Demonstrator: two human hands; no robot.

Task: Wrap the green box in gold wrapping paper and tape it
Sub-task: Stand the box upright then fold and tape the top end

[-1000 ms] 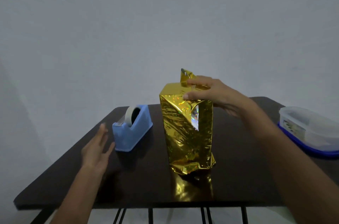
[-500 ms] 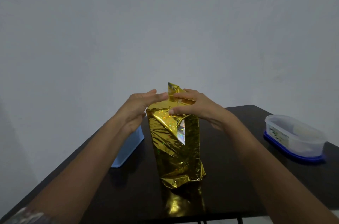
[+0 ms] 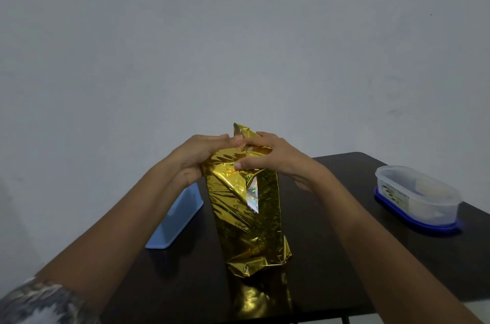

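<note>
Fingers [image 3: 212,142] of the left hand [image 3: 197,156] are curled together over the top left corner of the wrapped box [image 3: 246,217], with the palm against its left side. The right hand [image 3: 275,156] clamps the top right. Its fingers [image 3: 258,141] lie close together across the folded top, and its thumb [image 3: 246,164] presses on the front face just below the edge. The fingertips of the two hands meet at the middle of the top. A small pale strip shows under them there, and I cannot tell whether it is tape.

From the head camera, the box stands upright on end near the middle of a dark table [image 3: 331,257]. It is covered all over by the gold wrapping paper [image 3: 233,191], so the box itself is hidden. One pointed flap [image 3: 242,130] of paper sticks up behind the fingertips. At the bottom the paper is crumpled and flares out loosely on the tabletop, which reflects it as a gold patch [image 3: 254,300]. A silvery triangle of paper shows on the front face.

A blue tape dispenser [image 3: 176,220] sits on the table just left of the box, partly behind the left forearm. Well apart on the right, near the table edge, is a clear plastic container [image 3: 419,199] resting on its blue lid [image 3: 413,223]. A patterned sleeve [image 3: 39,302] shows at the lower left corner. A plain pale wall [image 3: 238,32] fills the background.
</note>
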